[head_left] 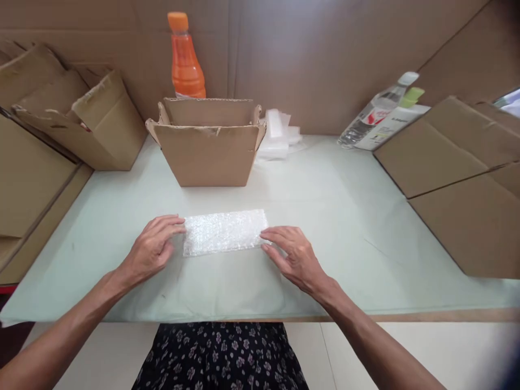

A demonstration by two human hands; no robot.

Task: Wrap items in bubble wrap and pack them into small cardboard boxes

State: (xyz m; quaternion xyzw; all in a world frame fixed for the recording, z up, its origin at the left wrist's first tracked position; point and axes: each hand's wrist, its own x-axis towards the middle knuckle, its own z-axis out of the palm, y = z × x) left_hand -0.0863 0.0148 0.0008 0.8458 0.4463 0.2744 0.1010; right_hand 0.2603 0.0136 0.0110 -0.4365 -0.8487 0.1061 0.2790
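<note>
A flat rectangular piece of clear bubble wrap (224, 233) lies lengthwise across the pale green tabletop in front of me. At its left edge, the fingertips of my left hand (154, 246) touch it or come very close, with the thumb held apart. My right hand (290, 252) rests at the other short end, its fingertips on the edge and the thumb slightly apart from them. Neither hand is wrapped round anything. Just behind the wrap stands an open cardboard box (211, 157), whose inside bottom is out of sight.
White translucent plastic pieces (278, 135) lie right of the box. An orange bottle (187, 65) stands behind it. Cardboard boxes (109, 124) line the left side, and a large cardboard box (459, 206) the right. A clear bottle (377, 111) leans beside a white pack (390, 127).
</note>
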